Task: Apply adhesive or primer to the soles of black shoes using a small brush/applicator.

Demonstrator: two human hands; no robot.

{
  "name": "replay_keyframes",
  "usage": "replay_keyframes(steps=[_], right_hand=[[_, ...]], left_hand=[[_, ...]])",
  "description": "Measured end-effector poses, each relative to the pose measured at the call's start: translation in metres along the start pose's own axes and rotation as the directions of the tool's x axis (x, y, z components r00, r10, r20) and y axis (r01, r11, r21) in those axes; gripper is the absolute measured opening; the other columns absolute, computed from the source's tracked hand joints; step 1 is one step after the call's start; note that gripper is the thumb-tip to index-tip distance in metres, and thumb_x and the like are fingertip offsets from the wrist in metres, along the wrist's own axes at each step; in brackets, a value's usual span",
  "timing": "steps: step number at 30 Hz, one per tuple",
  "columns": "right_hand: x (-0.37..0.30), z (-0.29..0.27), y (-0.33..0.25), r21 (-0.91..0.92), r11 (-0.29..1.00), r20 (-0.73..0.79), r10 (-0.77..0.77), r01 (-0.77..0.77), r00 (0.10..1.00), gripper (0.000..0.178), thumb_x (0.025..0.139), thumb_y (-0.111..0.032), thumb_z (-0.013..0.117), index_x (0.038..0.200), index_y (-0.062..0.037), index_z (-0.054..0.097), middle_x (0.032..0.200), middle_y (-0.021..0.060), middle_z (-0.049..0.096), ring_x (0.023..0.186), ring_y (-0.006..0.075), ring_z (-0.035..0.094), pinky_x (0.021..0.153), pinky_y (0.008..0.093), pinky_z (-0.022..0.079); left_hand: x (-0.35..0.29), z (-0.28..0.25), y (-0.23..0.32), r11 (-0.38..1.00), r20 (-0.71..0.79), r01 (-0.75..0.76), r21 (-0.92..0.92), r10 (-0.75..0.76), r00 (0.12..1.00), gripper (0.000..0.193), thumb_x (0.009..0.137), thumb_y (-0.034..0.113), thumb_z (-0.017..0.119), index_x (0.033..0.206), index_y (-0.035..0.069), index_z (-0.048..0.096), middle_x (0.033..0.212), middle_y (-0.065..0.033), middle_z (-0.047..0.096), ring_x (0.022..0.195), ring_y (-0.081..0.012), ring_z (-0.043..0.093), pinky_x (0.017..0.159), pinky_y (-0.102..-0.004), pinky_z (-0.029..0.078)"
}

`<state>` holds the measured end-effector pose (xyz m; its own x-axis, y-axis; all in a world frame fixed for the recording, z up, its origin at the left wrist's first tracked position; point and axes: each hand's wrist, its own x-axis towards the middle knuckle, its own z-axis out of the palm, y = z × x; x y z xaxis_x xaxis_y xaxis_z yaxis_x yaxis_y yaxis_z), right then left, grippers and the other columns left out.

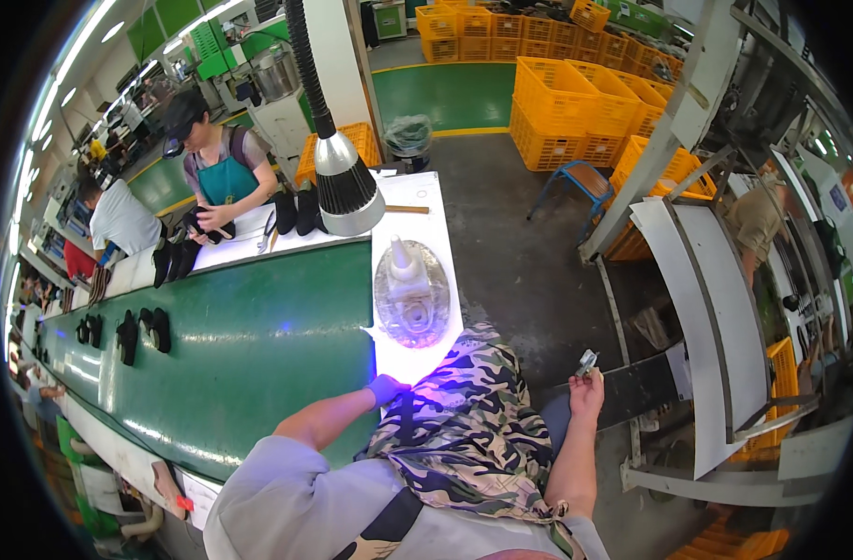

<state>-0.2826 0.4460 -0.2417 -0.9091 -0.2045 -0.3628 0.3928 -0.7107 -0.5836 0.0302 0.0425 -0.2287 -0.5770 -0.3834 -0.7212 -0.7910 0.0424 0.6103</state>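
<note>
My right hand (587,394) is raised out to the right, away from the bench, with its fingers closed on a small silvery object (587,362); its kind is too small to make out. My left hand (386,388) is at the near end of the white bench top (412,191), by my camouflage apron (464,411). Bright violet-white glare washes out its fingers, so what they hold, if anything, is hidden. Just beyond it lies an oval, clear-looking tray (382,303) bearing a white nozzle bottle (406,264).
A lamp (350,191) on a black flexible neck hangs over the bench. Black shoes (156,329) sit on the green conveyor belt (258,308) at left. Across it a co-worker (223,168) handles a shoe. Yellow crates (552,103), a blue stool (585,182) and a metal rack (716,327) stand rightward.
</note>
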Motion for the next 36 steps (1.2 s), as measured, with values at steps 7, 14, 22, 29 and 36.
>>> replay_keyframes(steps=[7,14,22,29,36], right_hand=[[-0.001,0.004,0.0,-0.008,1.0,0.012,0.007,-0.007,1.0,0.012,0.091,-0.024,0.065,0.095,-0.0143,0.061,0.087,0.0025,0.063,0.079,0.0183,0.059,0.07,0.0377,0.049],[-0.002,0.003,0.0,-0.007,1.0,0.006,0.003,-0.003,1.0,0.011,0.091,-0.024,0.064,0.094,-0.0142,0.061,0.087,0.0019,0.063,0.079,0.0176,0.059,0.07,0.0373,0.049],[-0.003,0.007,-0.001,-0.016,1.0,0.001,0.013,-0.013,1.0,0.014,0.094,-0.027,0.06,0.092,-0.0135,0.061,0.086,0.002,0.064,0.079,0.0179,0.06,0.072,0.038,0.049],[-0.003,0.005,-0.001,-0.01,1.0,0.006,0.005,-0.005,1.0,0.014,0.095,-0.027,0.059,0.091,-0.0138,0.061,0.085,0.0018,0.064,0.078,0.0178,0.06,0.072,0.0377,0.049],[-0.002,0.004,-0.001,-0.014,1.0,-0.008,0.007,-0.008,1.0,0.014,0.094,-0.027,0.06,0.091,-0.014,0.061,0.085,0.0017,0.063,0.079,0.0178,0.059,0.073,0.0381,0.049]], left_hand=[[0.013,0.001,-0.015,0.999,-0.013,-0.006,0.038,0.007,1.0,0.032,0.083,0.037,0.071,0.073,0.006,0.072,0.061,-0.0018,0.061,0.05,-0.0129,0.053,0.046,-0.0329,0.042],[0.02,0.001,-0.022,0.997,0.003,-0.032,0.067,0.032,0.999,0.033,0.083,0.036,0.071,0.072,0.005,0.072,0.061,-0.0024,0.059,0.05,-0.0135,0.051,0.045,-0.0329,0.041],[0.017,0.002,-0.021,0.997,-0.008,-0.054,0.06,0.054,0.998,0.033,0.083,0.037,0.071,0.071,0.006,0.072,0.06,-0.0026,0.059,0.049,-0.0136,0.05,0.045,-0.0329,0.039],[0.006,0.002,-0.009,1.0,-0.007,0.009,-0.027,-0.009,1.0,0.033,0.083,0.038,0.071,0.074,0.005,0.072,0.062,-0.003,0.06,0.049,-0.0138,0.051,0.045,-0.0318,0.039],[0.002,0.002,-0.005,0.999,0.002,0.022,-0.041,-0.022,1.0,0.033,0.083,0.038,0.071,0.073,0.006,0.071,0.061,-0.0028,0.059,0.049,-0.0135,0.051,0.045,-0.0316,0.039]])
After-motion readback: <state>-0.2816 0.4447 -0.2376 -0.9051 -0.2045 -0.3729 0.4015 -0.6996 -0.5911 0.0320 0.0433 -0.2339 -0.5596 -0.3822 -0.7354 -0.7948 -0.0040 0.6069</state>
